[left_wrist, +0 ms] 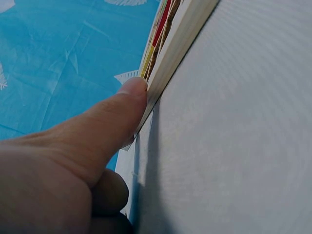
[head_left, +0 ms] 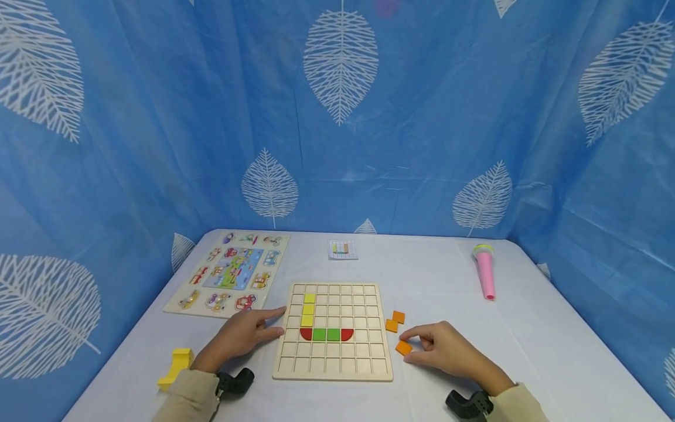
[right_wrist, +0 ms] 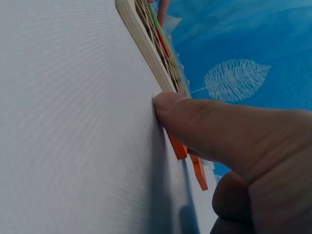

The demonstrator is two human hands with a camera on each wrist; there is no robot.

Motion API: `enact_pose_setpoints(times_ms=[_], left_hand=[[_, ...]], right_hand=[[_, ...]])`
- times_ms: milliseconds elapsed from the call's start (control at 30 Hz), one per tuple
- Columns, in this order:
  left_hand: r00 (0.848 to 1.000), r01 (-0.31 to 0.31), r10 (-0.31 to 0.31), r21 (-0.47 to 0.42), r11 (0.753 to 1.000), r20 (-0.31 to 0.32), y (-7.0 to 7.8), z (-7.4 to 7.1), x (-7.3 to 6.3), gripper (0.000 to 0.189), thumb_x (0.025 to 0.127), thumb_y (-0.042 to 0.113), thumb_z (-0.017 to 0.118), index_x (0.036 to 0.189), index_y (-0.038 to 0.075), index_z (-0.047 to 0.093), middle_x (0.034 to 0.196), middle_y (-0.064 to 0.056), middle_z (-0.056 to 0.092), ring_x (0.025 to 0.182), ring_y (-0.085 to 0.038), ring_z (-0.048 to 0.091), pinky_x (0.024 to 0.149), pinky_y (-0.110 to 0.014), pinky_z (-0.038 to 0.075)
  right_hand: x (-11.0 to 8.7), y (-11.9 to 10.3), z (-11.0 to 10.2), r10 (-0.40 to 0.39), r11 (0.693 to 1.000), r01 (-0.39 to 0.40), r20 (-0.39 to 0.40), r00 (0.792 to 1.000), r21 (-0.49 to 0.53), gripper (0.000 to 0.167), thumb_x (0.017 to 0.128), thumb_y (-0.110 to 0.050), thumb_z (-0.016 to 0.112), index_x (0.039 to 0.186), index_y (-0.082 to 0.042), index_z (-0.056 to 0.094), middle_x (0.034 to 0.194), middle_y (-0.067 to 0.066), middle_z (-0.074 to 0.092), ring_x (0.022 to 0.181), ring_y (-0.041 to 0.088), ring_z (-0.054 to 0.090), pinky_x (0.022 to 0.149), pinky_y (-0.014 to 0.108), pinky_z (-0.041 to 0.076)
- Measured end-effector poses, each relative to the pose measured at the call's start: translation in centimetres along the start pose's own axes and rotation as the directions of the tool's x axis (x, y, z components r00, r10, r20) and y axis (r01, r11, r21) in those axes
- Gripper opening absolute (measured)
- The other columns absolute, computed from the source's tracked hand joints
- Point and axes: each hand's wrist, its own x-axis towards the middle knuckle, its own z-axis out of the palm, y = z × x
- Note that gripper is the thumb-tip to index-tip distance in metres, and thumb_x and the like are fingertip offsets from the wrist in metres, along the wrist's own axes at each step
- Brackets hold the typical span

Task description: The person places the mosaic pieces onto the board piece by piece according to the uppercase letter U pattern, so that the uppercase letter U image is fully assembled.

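A wooden grid board lies on the table in front of me. Three yellow squares form a column on it, above a row of two green squares with a red quarter-round piece at each end. My left hand touches the board's left edge with forefinger and thumb extended; its other fingers are curled under. Right of the board, my right hand pinches an orange square tile between thumb and forefinger, low at the tabletop. Two more orange tiles lie just beyond it.
A picture puzzle board with vehicle pieces lies at the back left. Behind the grid board is a small pattern card. A pink toy microphone lies at the right, a yellow curved block beside my left forearm.
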Motion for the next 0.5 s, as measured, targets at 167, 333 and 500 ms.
enact_pose_setpoints(times_ms=[167, 333, 500], left_hand=[[1.0, 0.009, -0.009, -0.003, 1.0, -0.002, -0.05, 0.06, -0.02, 0.056, 0.092, 0.047, 0.073, 0.143, 0.027, 0.063, 0.062, 0.004, 0.044, 0.053, -0.012, 0.035, 0.051, -0.027, 0.028], [1.0, 0.018, -0.018, -0.005, 1.0, -0.001, 0.07, 0.06, 0.01, 0.055, 0.092, 0.045, 0.074, 0.143, 0.028, 0.063, 0.062, 0.003, 0.044, 0.053, -0.012, 0.036, 0.051, -0.027, 0.028], [1.0, 0.017, -0.017, -0.003, 1.0, -0.003, 0.11, 0.03, -0.07, 0.055, 0.092, 0.045, 0.074, 0.143, 0.028, 0.063, 0.062, 0.003, 0.044, 0.053, -0.012, 0.035, 0.051, -0.027, 0.028]], right_hand=[[0.08, -0.03, 0.02, 0.0, 1.0, 0.0, -0.021, 1.0, -0.013, 0.033, 0.084, -0.041, 0.084, 0.112, -0.024, 0.077, 0.057, -0.012, 0.037, 0.05, 0.003, 0.033, 0.051, 0.022, 0.028], [0.05, -0.05, 0.06, 0.011, 1.0, -0.013, -0.066, 0.998, -0.024, 0.028, 0.083, -0.038, 0.085, 0.107, -0.024, 0.077, 0.058, -0.012, 0.04, 0.05, 0.004, 0.034, 0.05, 0.022, 0.028], [0.04, -0.04, 0.1, 0.018, 0.999, -0.021, -0.111, 0.994, -0.029, 0.023, 0.082, -0.036, 0.086, 0.099, -0.024, 0.076, 0.058, -0.011, 0.041, 0.051, 0.004, 0.036, 0.05, 0.023, 0.028]])
